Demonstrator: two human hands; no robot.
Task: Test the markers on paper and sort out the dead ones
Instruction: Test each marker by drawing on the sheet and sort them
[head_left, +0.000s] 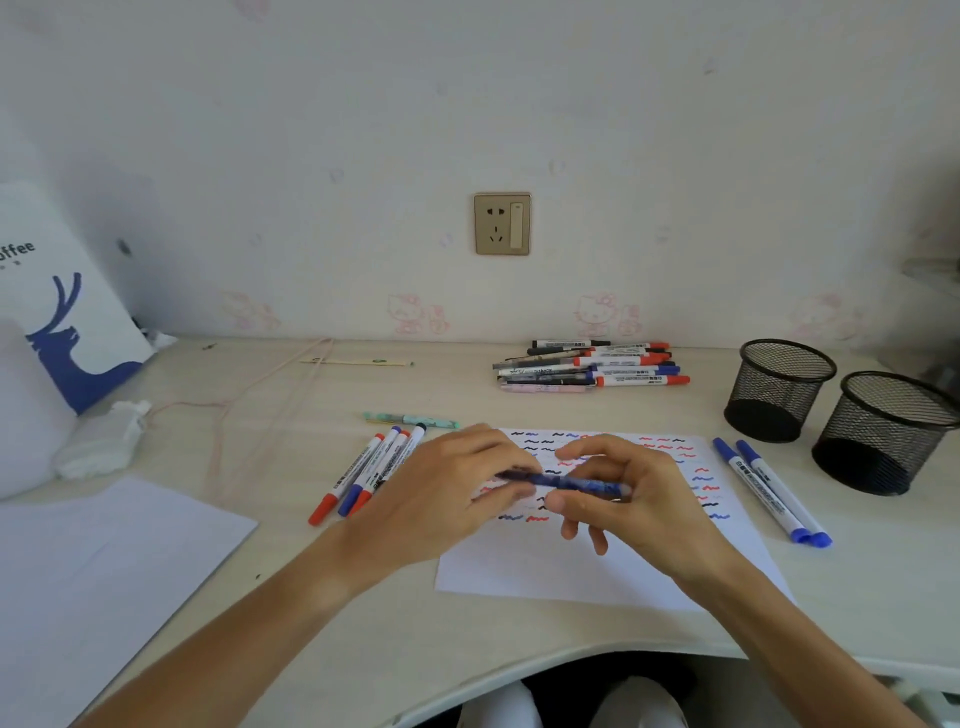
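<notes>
A dark blue patterned pen (571, 481) lies level above the test paper (597, 561), which bears several rows of black, blue and red squiggles. My left hand (452, 493) pinches the pen's left end. My right hand (628, 493) grips its right part between thumb and fingers. A pile of markers (592, 366) lies at the back of the desk. Several red and blue capped markers (363, 475) lie left of the paper, with a light green pen (410, 420) behind them. Two blue markers (769, 488) lie right of the paper.
Two black mesh pen cups (779, 389) (888, 431) stand at the right. A blank white sheet (93, 561) lies at the front left. A white bag with a blue deer (67, 322), a crumpled tissue (104, 441) and a pink cord (249, 395) are at the left.
</notes>
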